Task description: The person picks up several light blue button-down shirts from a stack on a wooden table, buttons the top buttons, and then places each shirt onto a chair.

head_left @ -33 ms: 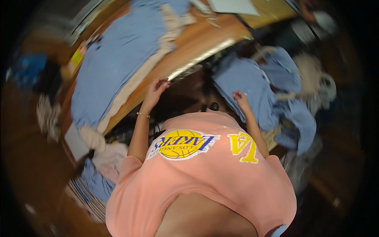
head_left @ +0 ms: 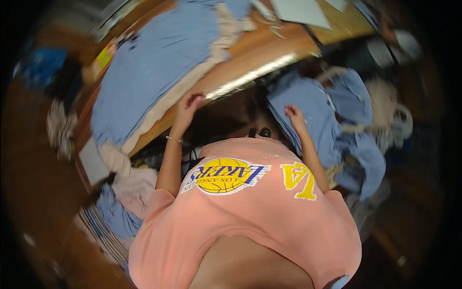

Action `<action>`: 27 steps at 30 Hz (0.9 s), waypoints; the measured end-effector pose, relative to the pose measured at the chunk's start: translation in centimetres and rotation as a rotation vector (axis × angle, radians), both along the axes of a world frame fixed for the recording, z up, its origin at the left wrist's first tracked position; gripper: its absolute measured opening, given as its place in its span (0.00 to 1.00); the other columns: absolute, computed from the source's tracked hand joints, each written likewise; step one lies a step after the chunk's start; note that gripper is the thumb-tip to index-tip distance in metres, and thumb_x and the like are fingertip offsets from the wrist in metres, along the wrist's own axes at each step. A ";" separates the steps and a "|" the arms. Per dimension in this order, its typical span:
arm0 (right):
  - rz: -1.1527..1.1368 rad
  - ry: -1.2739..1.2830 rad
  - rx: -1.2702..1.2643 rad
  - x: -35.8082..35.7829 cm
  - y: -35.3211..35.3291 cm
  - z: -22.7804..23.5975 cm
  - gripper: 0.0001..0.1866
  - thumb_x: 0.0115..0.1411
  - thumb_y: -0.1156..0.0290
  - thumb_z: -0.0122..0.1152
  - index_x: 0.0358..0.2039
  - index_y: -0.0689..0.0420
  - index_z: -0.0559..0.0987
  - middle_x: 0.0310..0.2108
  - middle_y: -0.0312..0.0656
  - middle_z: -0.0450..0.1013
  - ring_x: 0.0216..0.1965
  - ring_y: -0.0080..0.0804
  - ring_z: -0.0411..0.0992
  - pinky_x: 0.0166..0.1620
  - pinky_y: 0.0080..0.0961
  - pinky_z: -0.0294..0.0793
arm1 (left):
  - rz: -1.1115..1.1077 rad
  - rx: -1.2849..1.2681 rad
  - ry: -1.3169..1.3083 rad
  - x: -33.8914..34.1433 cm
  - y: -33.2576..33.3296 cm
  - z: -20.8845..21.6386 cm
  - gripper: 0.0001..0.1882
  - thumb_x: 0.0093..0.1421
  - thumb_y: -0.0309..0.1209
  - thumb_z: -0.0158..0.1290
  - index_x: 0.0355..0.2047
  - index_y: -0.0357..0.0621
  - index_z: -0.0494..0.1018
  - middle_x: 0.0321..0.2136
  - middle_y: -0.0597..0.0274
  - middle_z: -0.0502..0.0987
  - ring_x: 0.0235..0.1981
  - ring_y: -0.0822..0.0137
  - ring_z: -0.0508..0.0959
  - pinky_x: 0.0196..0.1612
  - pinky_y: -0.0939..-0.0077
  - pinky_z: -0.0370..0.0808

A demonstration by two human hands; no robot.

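Both my hands are raised in front of my body with nothing visible in them. My left hand (head_left: 191, 102), a thin bracelet on its wrist, hovers by the near edge of the wooden table (head_left: 269, 48), its fingers loosely bent and slightly apart. Beyond it, a large light-blue cloth (head_left: 154, 67) with a beige layer (head_left: 159, 113) under its edge lies spread on the table. My right hand (head_left: 294, 114) hangs over the left part of a heap of blue fabric (head_left: 313, 120), fingers half curled. Motion blurs both hands' fingertips. Whether the right hand touches the fabric cannot be told.
White sheets (head_left: 301, 12) lie at the table's far end beside beige scraps (head_left: 274, 29). Beige fabric (head_left: 382, 103) piles up at the right. Pale pink cloth (head_left: 137, 190), blue cloth (head_left: 118, 214) and striped cloth (head_left: 103, 238) lie at the lower left.
My view has turned slightly, so the table and cloths appear shifted a little to the right. My hands keep nearly the same pose, still with nothing visible in them.
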State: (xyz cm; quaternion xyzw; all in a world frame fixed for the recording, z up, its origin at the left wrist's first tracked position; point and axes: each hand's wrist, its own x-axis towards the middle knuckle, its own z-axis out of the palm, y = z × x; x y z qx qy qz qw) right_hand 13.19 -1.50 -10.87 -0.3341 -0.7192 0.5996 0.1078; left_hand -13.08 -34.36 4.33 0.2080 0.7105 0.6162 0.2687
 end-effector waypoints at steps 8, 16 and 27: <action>0.683 0.280 0.613 -30.2 -13.1 15.7 0.08 0.51 0.77 0.57 0.34 0.59 0.78 0.30 0.43 0.72 0.33 0.40 0.70 0.38 0.29 0.70 | 0.472 -0.778 0.860 -6.4 -21.4 1.9 0.10 0.52 0.31 0.57 0.34 0.43 0.75 0.32 0.59 0.74 0.37 0.56 0.72 0.40 0.66 0.69; 0.934 0.356 0.930 -38.4 -14.4 13.3 0.06 0.49 0.71 0.62 0.24 0.59 0.75 0.28 0.44 0.70 0.35 0.45 0.69 0.37 0.37 0.68 | 0.331 -0.836 0.777 -9.9 -24.7 -0.8 0.10 0.48 0.31 0.58 0.31 0.42 0.75 0.32 0.61 0.74 0.39 0.57 0.71 0.41 0.66 0.68; 1.248 0.265 0.627 -41.6 -12.7 17.1 0.03 0.50 0.78 0.57 0.26 0.63 0.72 0.25 0.50 0.69 0.29 0.48 0.67 0.34 0.35 0.66 | 0.355 -0.615 0.286 -12.1 -25.4 2.2 0.08 0.50 0.28 0.58 0.27 0.33 0.77 0.23 0.53 0.78 0.24 0.65 0.74 0.33 0.75 0.69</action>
